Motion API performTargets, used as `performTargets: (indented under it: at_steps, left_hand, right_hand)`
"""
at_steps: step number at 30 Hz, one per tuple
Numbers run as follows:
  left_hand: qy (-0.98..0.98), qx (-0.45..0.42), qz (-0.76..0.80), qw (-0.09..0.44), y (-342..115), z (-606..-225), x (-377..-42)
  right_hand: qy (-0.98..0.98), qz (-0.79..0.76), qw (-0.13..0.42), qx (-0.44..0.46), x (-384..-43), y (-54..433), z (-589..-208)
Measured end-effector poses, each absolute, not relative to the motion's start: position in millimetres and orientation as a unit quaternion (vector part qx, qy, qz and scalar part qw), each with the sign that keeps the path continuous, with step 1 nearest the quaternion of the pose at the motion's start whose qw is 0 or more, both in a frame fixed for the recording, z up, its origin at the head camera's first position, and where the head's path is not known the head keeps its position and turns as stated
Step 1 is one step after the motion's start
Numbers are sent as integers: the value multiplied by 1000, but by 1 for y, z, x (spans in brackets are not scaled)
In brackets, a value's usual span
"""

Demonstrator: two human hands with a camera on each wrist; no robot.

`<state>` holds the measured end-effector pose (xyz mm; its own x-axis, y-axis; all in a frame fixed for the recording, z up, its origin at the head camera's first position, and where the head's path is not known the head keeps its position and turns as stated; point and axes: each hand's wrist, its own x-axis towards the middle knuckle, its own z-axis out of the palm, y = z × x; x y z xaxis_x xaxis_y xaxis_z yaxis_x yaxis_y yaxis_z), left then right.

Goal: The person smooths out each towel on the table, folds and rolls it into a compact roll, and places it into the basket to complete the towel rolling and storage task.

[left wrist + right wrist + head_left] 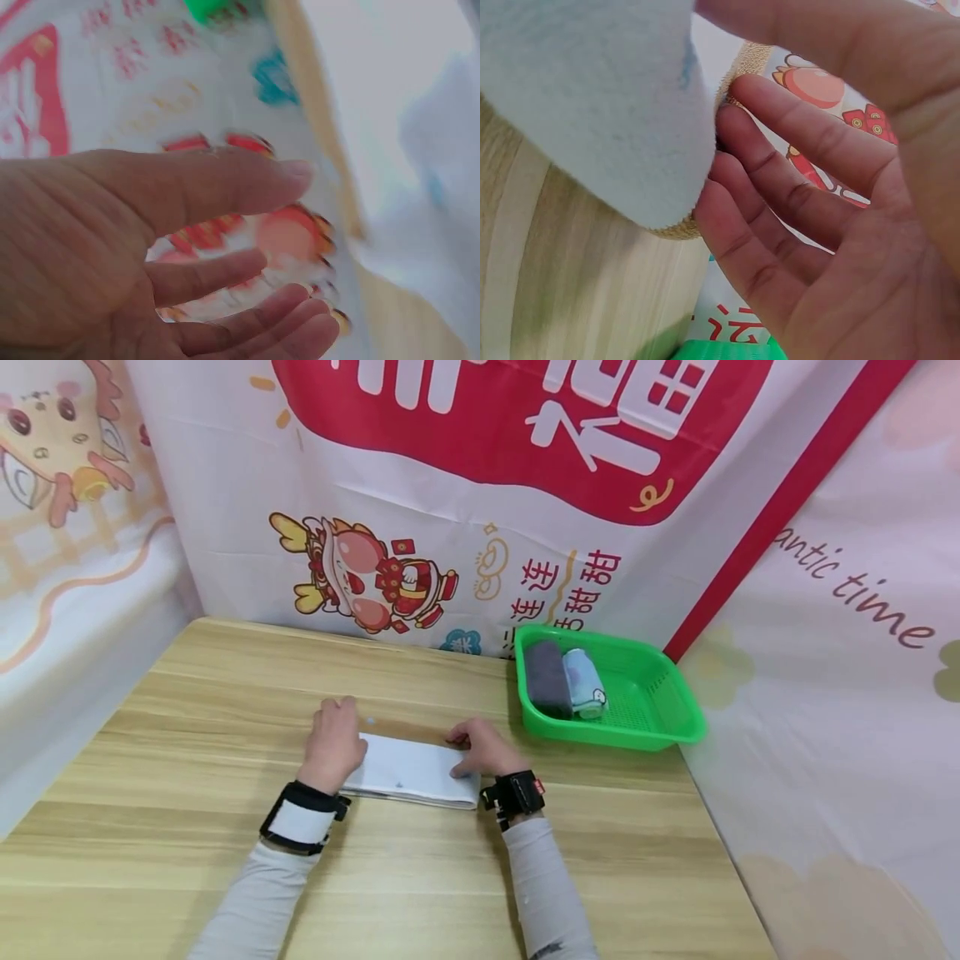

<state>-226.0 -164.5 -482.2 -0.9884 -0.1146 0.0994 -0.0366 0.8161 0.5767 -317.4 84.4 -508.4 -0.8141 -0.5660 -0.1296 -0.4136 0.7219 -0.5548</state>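
Observation:
A white towel (408,768) lies folded into a flat strip on the table, a tan terry edge (405,731) showing along its far side. My right hand (486,747) pinches its right end; in the right wrist view the thumb is over the pale face of the towel (600,97) and the fingertips touch its tan edge. At the left end is my left hand (333,743). The left wrist view, somewhat blurred, shows that hand (82,240) with thumb and fingers spread apart, nothing between them, and the white cloth (405,112) beyond the fingertips.
A green plastic basket (652,693) stands at the table's back right, with a rolled dark grey towel (547,681) and a rolled light blue towel (583,681) in its left part. Printed cloth hangings (465,502) border the wooden table (420,893) behind and at the sides.

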Motion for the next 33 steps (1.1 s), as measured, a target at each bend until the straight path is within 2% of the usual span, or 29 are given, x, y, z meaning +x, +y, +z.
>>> performTargets:
  at_steps: [2, 8, 15, 26, 30, 33]
  left_hand:
    - [-956, 24, -286, 60, -151, -479, -226]
    - [-971, 8, -238, -15, -125, -488, -229]
    - [-980, -26, -193, -37, -121, -500, -236]
    - [-947, -223, -224, -64, -152, -525, -280]
    - [-931, -256, -245, -92, -148, -527, -293]
    - [-923, -268, -259, -99, -143, -526, -299]
  right_hand:
    - [917, -261, 142, -265, -318, 85, -509]
    - [924, -255, 126, -257, -318, 86, -508]
    - [936, -211, 95, -264, -307, 83, -506]
    - [957, -83, -8, -278, -265, 65, -516]
    - [959, -48, -34, -278, -255, 57, -512]
    - [961, -35, -30, -273, -252, 53, -510]
